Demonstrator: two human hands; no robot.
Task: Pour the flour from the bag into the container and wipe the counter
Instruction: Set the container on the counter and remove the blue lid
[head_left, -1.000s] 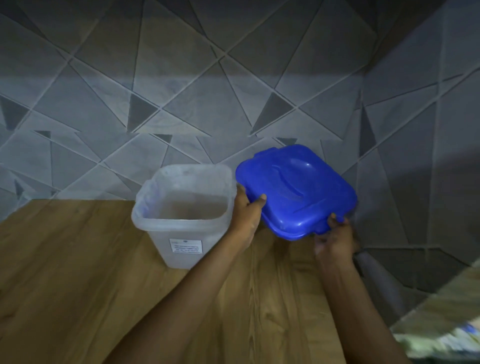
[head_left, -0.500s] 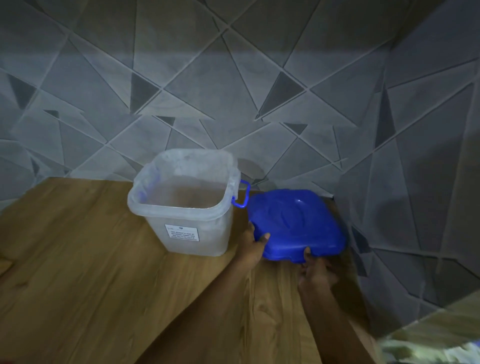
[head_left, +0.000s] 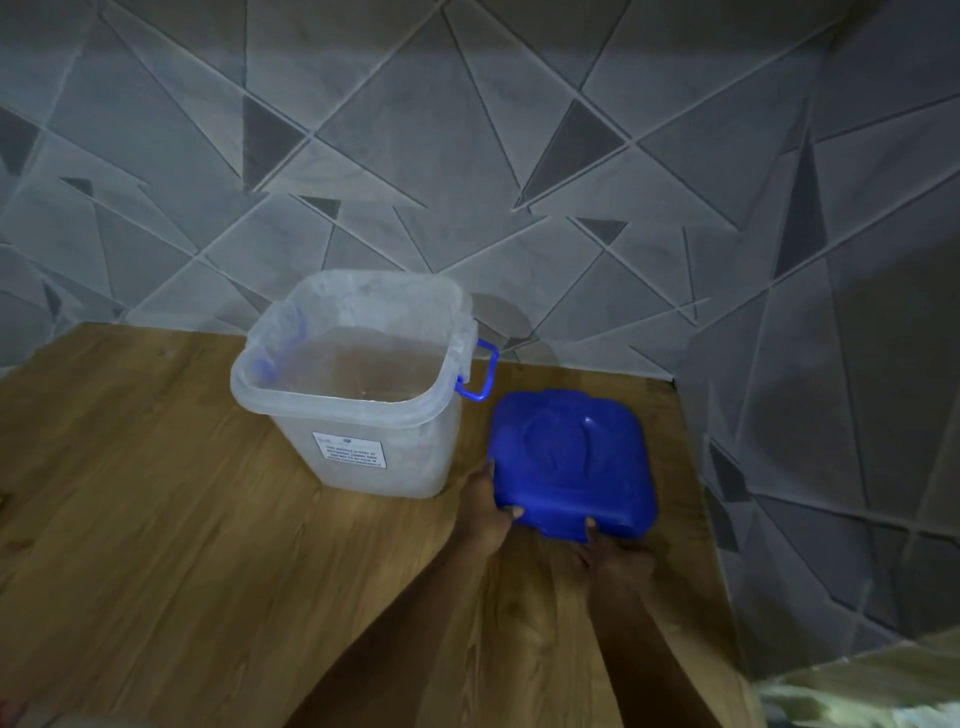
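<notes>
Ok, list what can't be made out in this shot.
- Label on the container, head view: its print is too small to read.
- Left hand and right hand at the lid: the fingers under its near edge are hidden by the lid.
- Pale thing at the bottom right: blurred and cut off by the edge.
- Flour bag: none can be made out.

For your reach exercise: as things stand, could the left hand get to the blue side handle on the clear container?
Probably yes. The left hand grips the lid right beside the container; nothing stands between it and the blue handle.
</notes>
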